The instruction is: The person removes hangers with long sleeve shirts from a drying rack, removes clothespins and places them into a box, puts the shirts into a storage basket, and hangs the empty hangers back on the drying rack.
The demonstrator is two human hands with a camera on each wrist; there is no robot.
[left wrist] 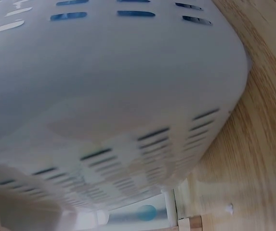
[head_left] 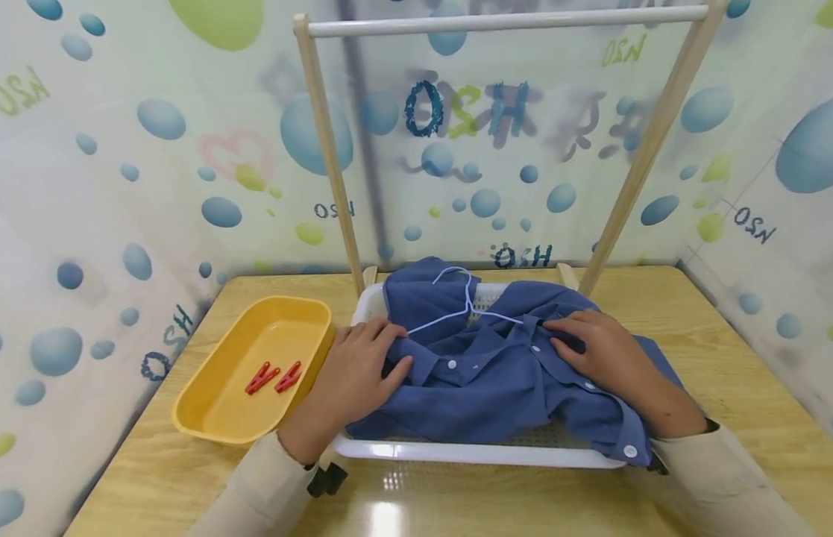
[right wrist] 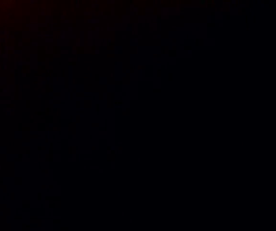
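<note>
Judging blue shirt point(head_left: 476, 410), lower centre, soft and light, best held by shoulders; left grip point(head_left: 354, 371) and right grip point(head_left: 602, 350) pinch it.

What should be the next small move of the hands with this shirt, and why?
Perhaps the right hand should ease the shirt outward along the hanger while the left hand steadies the other side. The hanger's arms pass under cloth near both hands, but the shirt lies bunched over the white basket.

open gap under white rail point(head_left: 510, 21), wooden posts point(head_left: 329, 153) either side, blue shirt point(head_left: 470, 410) filling basket point(head_left: 483, 453), yellow tray point(head_left: 275, 339) leftward
</note>
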